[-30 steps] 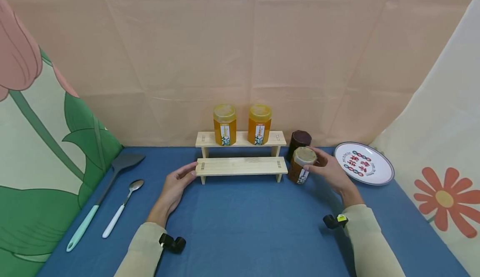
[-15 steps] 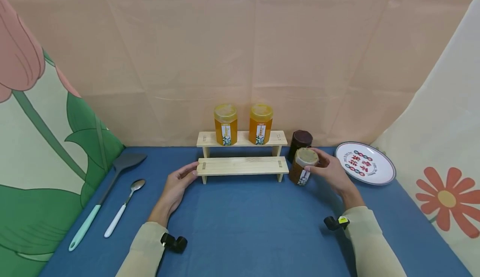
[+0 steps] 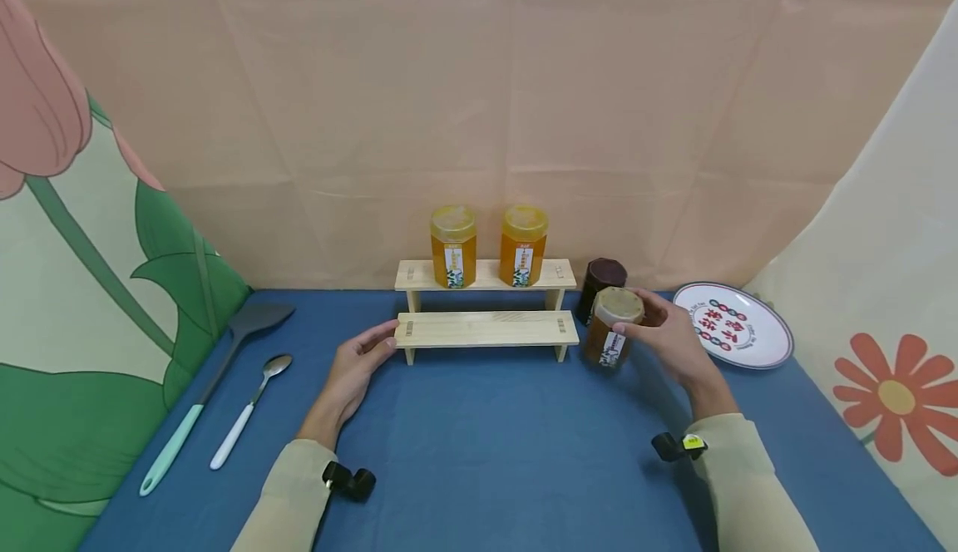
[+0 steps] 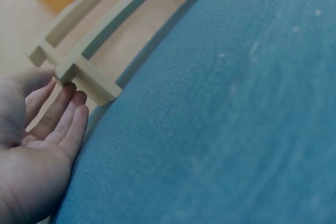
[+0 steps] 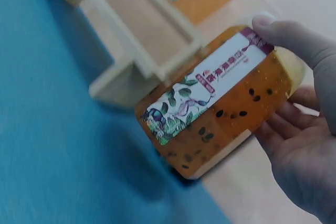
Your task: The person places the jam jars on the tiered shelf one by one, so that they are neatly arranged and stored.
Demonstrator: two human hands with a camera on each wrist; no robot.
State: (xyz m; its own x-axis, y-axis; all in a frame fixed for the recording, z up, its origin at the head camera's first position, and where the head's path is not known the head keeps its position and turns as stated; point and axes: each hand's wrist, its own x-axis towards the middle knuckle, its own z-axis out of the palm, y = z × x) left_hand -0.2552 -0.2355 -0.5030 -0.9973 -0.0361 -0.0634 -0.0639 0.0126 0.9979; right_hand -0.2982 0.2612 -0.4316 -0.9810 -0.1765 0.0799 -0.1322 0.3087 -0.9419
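Observation:
A two-tier wooden display rack point(image 3: 486, 330) stands at the back of the table. My left hand point(image 3: 350, 377) is at the left end of its lower shelf, thumb and index finger at the shelf's corner; the other fingers hang beside it in the left wrist view. My right hand point(image 3: 674, 342) grips a jar of amber, black-seeded preserve point(image 5: 220, 103) near its lid, right of the rack. The jar looks slightly raised, its base blurred in the head view. Close behind it is a dark-lidded jar point(image 3: 599, 279), partly hidden.
Two yellow-lidded honey jars, the left one point(image 3: 453, 248) and the right one point(image 3: 524, 247), stand on the upper shelf. A white printed plate point(image 3: 737, 351) lies to the right. A spatula point(image 3: 190, 419) and a spoon point(image 3: 247, 419) lie on the left. A curtain point(image 3: 359, 120) hangs behind.
My right hand and the preserve jar have shifted slightly to the right, away from the rack's end. My left hand keeps its place at the shelf. The head view has shifted a little.

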